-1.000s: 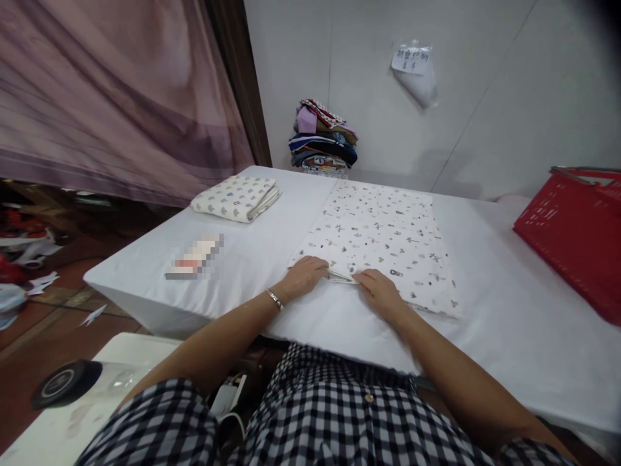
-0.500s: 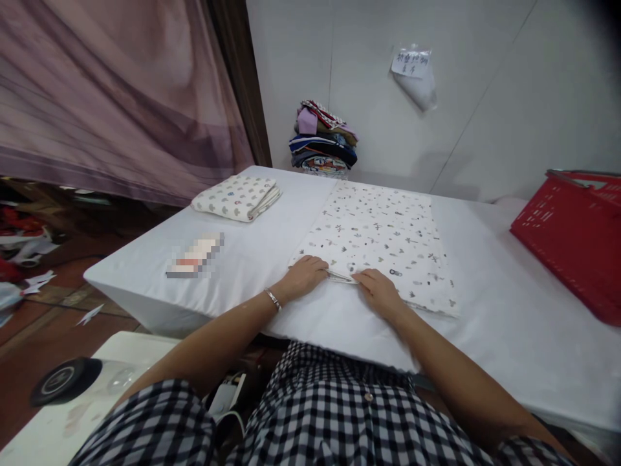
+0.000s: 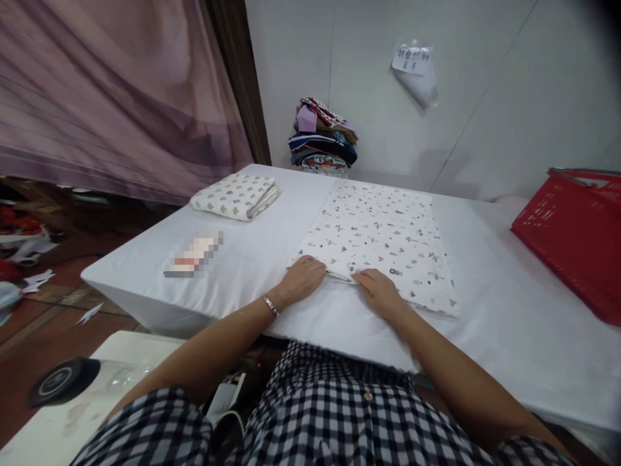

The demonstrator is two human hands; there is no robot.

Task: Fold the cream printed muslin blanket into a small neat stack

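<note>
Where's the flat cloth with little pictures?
In the head view, the flat cloth lies with its near edge at the left hand and right hand, between the folded cloth, left, and red basket, right.

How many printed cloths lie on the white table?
2: a flat white printed cloth, near edge at the left hand and right hand; a folded cream printed cloth, further left.

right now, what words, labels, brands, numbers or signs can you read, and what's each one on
"折叠…": handwritten on the paper sign on the wall; a tentative reading of the first two characters, the rest too blurred.
Pixelated item: nothing readable.
Black round object: ring-shaped emblem, too blurred.
Red basket: pale marks, can't tell whether letters or slots.
Spread patterned cloth: small motifs, no readable text.
</note>
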